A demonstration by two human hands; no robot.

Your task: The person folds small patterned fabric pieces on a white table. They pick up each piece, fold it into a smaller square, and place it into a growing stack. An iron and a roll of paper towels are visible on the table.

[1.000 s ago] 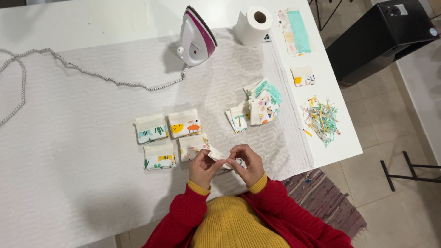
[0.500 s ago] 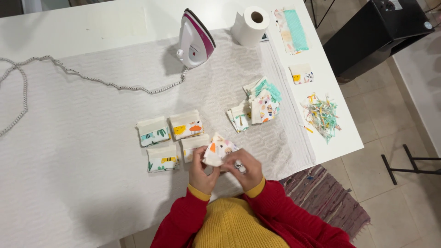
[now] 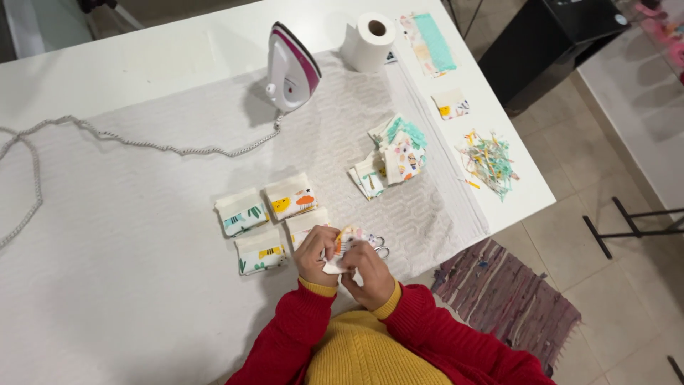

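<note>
Both hands, left hand (image 3: 315,255) and right hand (image 3: 368,271), pinch printed fabric piece (image 3: 343,244) together above desk (image 3: 107,314) near edge. Risk: fold slipping crooked; scissors (image 3: 380,244) just beside right hand, snag likely.

1. The small printed fabric piece (image 3: 343,242) is mostly covered by the left hand (image 3: 315,255) and the right hand (image 3: 367,274); only its top edge and a white corner under the fingers show, and its print is too small to tell.
2. Just right of the right hand, a pair of scissors (image 3: 380,246) shows only its loops; the rest lies hidden behind the hand.
3. The folded square (image 3: 306,222) just above the left hand is partly covered by that hand.
4. Far left of the hands, the iron's cord (image 3: 43,153) is cut off by the picture's edge.
</note>
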